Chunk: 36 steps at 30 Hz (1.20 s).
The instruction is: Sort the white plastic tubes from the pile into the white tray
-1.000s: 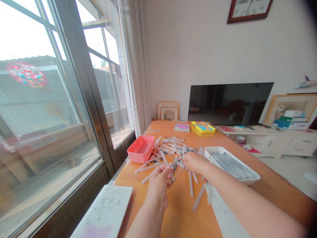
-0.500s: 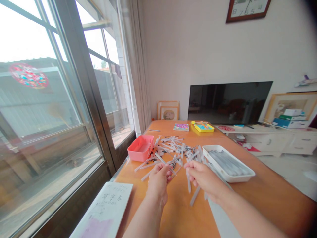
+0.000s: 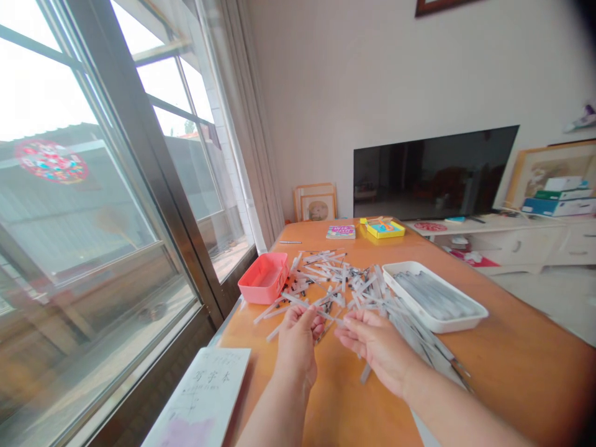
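Head view: nearest, a notebook (image 3: 200,397) with handwritten characters on its cover is lying at the lower left of the orange-brown table (image 3: 344,410), beside the left forearm. A loose tube (image 3: 365,374) is resting on the tabletop just below the right hand (image 3: 375,341). The left hand (image 3: 298,332) is pinching a slim translucent tube (image 3: 294,299) between thumb and fingers; the tube is slanting across the grip, one end sticking out beyond the fingers toward the pile and the other pointing at the right hand. The right hand's thumb and index finger are drawing close together right by that near end, the other fingers curling loosely beneath; whether they are gripping the tube or only meeting it, I cannot tell. Thin dark-tipped rods (image 3: 440,351) are lying beyond the right forearm.

Just past the hands, a heap of similar tubes and small dark pieces (image 3: 326,270) is spreading between a coral-pink basket (image 3: 256,293) on the left and a white tray (image 3: 454,326) on the right, which is holding a neat row of grey tubes (image 3: 428,298). Farther off, a pen (image 3: 290,242), a colourful booklet (image 3: 341,232) and a yellow box (image 3: 392,233) are sitting near the table's far edge. Behind them a dark television (image 3: 428,174) is standing against the wall.
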Available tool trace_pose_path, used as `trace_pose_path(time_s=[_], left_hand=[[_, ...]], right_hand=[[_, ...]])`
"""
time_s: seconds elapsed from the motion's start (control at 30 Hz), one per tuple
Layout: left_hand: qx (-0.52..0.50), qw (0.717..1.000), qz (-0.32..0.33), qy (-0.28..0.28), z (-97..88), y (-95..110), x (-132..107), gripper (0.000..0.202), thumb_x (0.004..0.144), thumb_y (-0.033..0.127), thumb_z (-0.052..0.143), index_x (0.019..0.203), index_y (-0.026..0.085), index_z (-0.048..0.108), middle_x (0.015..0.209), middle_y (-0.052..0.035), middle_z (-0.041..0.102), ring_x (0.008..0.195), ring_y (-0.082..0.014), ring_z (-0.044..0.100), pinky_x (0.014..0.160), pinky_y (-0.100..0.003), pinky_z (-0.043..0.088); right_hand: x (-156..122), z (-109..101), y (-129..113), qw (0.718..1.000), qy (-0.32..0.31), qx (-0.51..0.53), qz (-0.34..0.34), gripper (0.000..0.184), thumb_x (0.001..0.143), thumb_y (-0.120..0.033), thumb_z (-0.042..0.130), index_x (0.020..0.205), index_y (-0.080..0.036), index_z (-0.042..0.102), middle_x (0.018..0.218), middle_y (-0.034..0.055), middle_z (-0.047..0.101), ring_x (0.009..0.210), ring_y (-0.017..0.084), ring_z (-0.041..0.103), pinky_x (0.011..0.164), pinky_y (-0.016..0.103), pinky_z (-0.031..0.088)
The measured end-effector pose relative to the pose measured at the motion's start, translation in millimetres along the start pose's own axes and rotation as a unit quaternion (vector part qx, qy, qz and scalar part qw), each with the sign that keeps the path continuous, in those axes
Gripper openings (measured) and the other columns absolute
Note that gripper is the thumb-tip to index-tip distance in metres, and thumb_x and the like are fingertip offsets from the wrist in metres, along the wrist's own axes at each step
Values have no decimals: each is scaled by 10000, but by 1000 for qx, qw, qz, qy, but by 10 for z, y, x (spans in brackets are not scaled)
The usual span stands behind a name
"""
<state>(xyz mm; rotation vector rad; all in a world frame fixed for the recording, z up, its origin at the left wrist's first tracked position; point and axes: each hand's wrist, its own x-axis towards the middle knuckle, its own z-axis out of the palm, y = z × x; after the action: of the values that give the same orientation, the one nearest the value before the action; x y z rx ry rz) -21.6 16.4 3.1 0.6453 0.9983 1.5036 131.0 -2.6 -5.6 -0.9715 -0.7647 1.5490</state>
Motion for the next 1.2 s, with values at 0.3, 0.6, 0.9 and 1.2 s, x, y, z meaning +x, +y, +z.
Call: trace_pose_path(time_s=[0.3, 0.6, 0.9, 1.2], left_hand=[[4, 1000, -4, -15, 29, -10, -34, 294, 773, 291, 835, 839, 171, 574, 904, -71, 718, 688, -93, 624, 649, -196, 528], [7, 1000, -1, -21, 39, -37, -62, 316, 759, 303, 845, 798, 184, 555, 844, -47, 693, 708, -109, 637, 687, -225, 549], [19, 999, 12, -37, 55, -46, -86, 319, 756, 321, 859, 812, 177, 580, 802, -20, 663, 716, -105, 631, 693, -215, 544], [15, 999, -13, -43, 72, -13, -103, 340, 739, 384, 872, 821, 183, 610, 754, 0, 654, 693, -106, 630, 676, -218, 529]], right_hand=[[18, 21, 71, 1000, -4, 30, -8, 276, 773, -376, 839, 852, -184, 657, 918, 39, 746, 901, 189, 739, 885, 341, 604], [28, 63, 59, 997, 32, 65, -3, 210, 809, -321, 812, 831, -187, 652, 888, 48, 752, 853, 160, 736, 860, 313, 610], [-4, 111, 37, 998, 34, 60, -6, 215, 832, -337, 796, 842, -178, 651, 853, 57, 755, 820, 151, 733, 835, 301, 609], [-22, 77, 28, 996, -14, 83, -23, 250, 794, -354, 829, 893, -183, 674, 897, 49, 756, 886, 170, 737, 833, 288, 600]])
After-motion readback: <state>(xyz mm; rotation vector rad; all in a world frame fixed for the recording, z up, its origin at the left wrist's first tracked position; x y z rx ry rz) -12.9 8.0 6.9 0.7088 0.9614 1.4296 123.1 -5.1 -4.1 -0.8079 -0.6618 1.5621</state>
